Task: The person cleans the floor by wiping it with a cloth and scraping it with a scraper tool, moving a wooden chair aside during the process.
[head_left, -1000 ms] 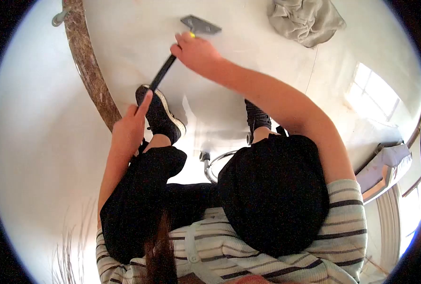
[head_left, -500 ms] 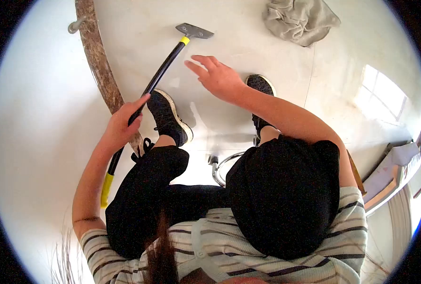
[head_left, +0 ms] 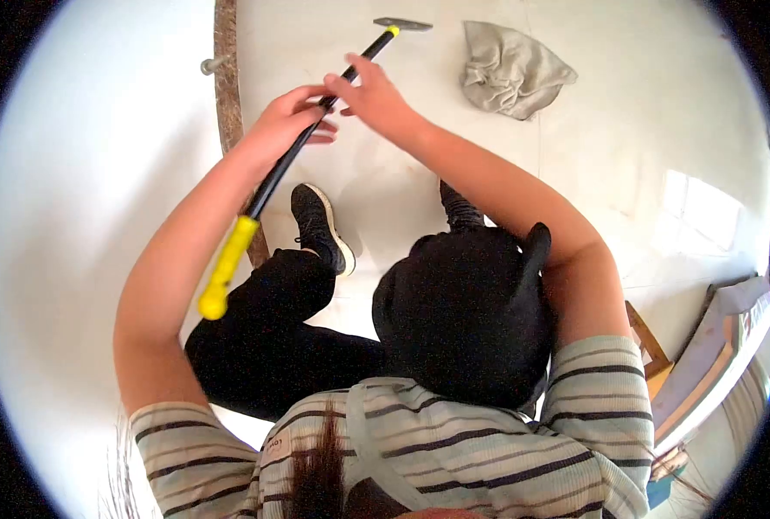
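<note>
A long-handled scraper (head_left: pixel 287 162) slants up and away from me, with a black shaft, a yellow grip at the near end and a flat grey head at the far end. My left hand (head_left: pixel 283 125) is loosely around the middle of the shaft, its fingers partly spread. Just above it, my right hand (head_left: pixel 374 97) has its thumb and fingers on the shaft, nearer the head. The yellow grip lies beside my left forearm, over my knee. The scraper's head (head_left: pixel 402 24) is near the top of the view; whether it touches the floor I cannot tell.
A crumpled grey cloth (head_left: pixel 515 71) lies on the pale floor ahead. To the left, a brown marbled baseboard (head_left: pixel 227 86) with a small doorstop (head_left: pixel 215 65) runs along the white wall. My black shoes (head_left: pixel 316 223) are below the scraper. A box-like object (head_left: pixel 721 355) stands at the right.
My right hand has come onto the shaft. My left hand has moved up and to the right, closer to it. The scraper has risen, and its yellow grip is now in full view.
</note>
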`<state>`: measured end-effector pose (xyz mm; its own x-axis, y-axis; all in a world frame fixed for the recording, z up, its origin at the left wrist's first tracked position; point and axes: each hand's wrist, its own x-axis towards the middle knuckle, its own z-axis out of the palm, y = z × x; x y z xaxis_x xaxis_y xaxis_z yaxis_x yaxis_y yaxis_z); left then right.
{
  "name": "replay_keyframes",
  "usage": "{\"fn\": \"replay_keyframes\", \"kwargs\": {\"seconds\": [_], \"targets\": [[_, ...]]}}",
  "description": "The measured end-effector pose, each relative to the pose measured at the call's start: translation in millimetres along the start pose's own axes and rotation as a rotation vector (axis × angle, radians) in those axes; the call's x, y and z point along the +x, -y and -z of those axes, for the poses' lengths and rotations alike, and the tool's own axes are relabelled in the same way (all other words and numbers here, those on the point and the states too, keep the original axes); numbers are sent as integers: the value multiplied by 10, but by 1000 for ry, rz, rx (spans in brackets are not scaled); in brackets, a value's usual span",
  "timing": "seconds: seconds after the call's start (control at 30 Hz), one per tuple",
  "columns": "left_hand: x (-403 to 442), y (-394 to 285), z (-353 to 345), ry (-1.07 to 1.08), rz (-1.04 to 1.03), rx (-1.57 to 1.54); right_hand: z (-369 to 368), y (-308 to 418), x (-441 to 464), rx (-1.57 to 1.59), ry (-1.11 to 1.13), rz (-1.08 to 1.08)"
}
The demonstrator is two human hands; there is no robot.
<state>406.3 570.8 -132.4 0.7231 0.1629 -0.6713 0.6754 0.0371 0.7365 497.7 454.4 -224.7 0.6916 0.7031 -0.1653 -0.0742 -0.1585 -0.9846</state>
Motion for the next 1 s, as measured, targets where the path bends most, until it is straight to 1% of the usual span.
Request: {"fn": "replay_keyframes", "kwargs": {"seconds": [0.03, 0.07, 0.13, 0.2, 0.27, 0.33, 0.37, 0.4, 0.47, 0.5, 0.53, 0.57, 0.6, 0.63, 0.67, 0.7, 0.73, 0.77, 0.8, 0.83, 0.87, 0.9, 0.93, 1.0], "targets": [[5, -129, -173, -62, -43, -60, 118, 166, 17, 105, 3, -130], [9, -265, -363, -125, -87, -125, 247, 491, -61, 185, -31, -135], [91, -443, -679, -293, -251, -131, 314, 600, 128, 155, -131, -150], [150, -666, -741, -174, -457, -125, 722, 770, 427, 2, 132, -10], [30, -986, -922, -138, -566, -288, 918, 578, 1073, 292, 65, -75], [-161, -1303, -928, -103, -511, -68, 1395, 887, 1398, 240, 200, 37], [-283, -1400, -949, -133, -660, 72, 1602, 1293, 1197, -174, 167, 320], [-504, -1493, -1009, -60, -599, -34, 1686, 1595, 1112, 174, -16, 46], [-882, -1463, -1243, -350, -878, 417, 2065, 1877, 984, 6, -245, 210], [-1066, -1396, -1401, -318, -942, 502, 2202, 2018, 771, -147, -300, 241], [-1246, -1324, -1562, -284, -1009, 587, 2328, 2120, 499, -185, -224, 269], [-1411, -1226, -1736, -119, -977, 640, 2517, 2091, 450, -448, -224, 139], [-1548, -1112, -1915, 44, -940, 684, 2722, 1857, 297, -703, -112, 249], [-1650, -994, -2057, 167, -991, 842, 2583, 1679, -10, -718, -194, 108], [-1725, -857, -2192, 288, -1037, 1004, 2632, 1225, -175, -767, -119, 209], [-1770, -534, -2294, 176, -1181, 1086, 2701, 678, -375, -922, 59, 255], [-1752, -245, -2456, 58, -1312, 1166, 2541, 340, -786, -958, 110, 573], [-1767, -55, -2582, 183, -1318, 1361, 2344, 291, -1223, -1174, 238, 54], [-1793, 58, -2616, 318, -1309, 1548, 2223, 86, -1472, -1204, 302, -7], [-1812, 93, -2583, 337, -1276, 1521, 2119, -109, -1641, -1245, 358, -77], [-1821, 92, -2520, 365, -1243, 1501, 1933, -84, -1725, -1316, 412, -173], [-1823, 109, -2522, 311, -1241, 1606, 1870, -188, -1764, -1287, 412, -235], [-1850, 68, -2395, 317, -1239, 1591, 1741, -256, -1773, -1302, 405, -298], [-1894, -90, -2190, 369, -1152, 1768, 1598, -248, -1736, -1328, 365, -319]]}}
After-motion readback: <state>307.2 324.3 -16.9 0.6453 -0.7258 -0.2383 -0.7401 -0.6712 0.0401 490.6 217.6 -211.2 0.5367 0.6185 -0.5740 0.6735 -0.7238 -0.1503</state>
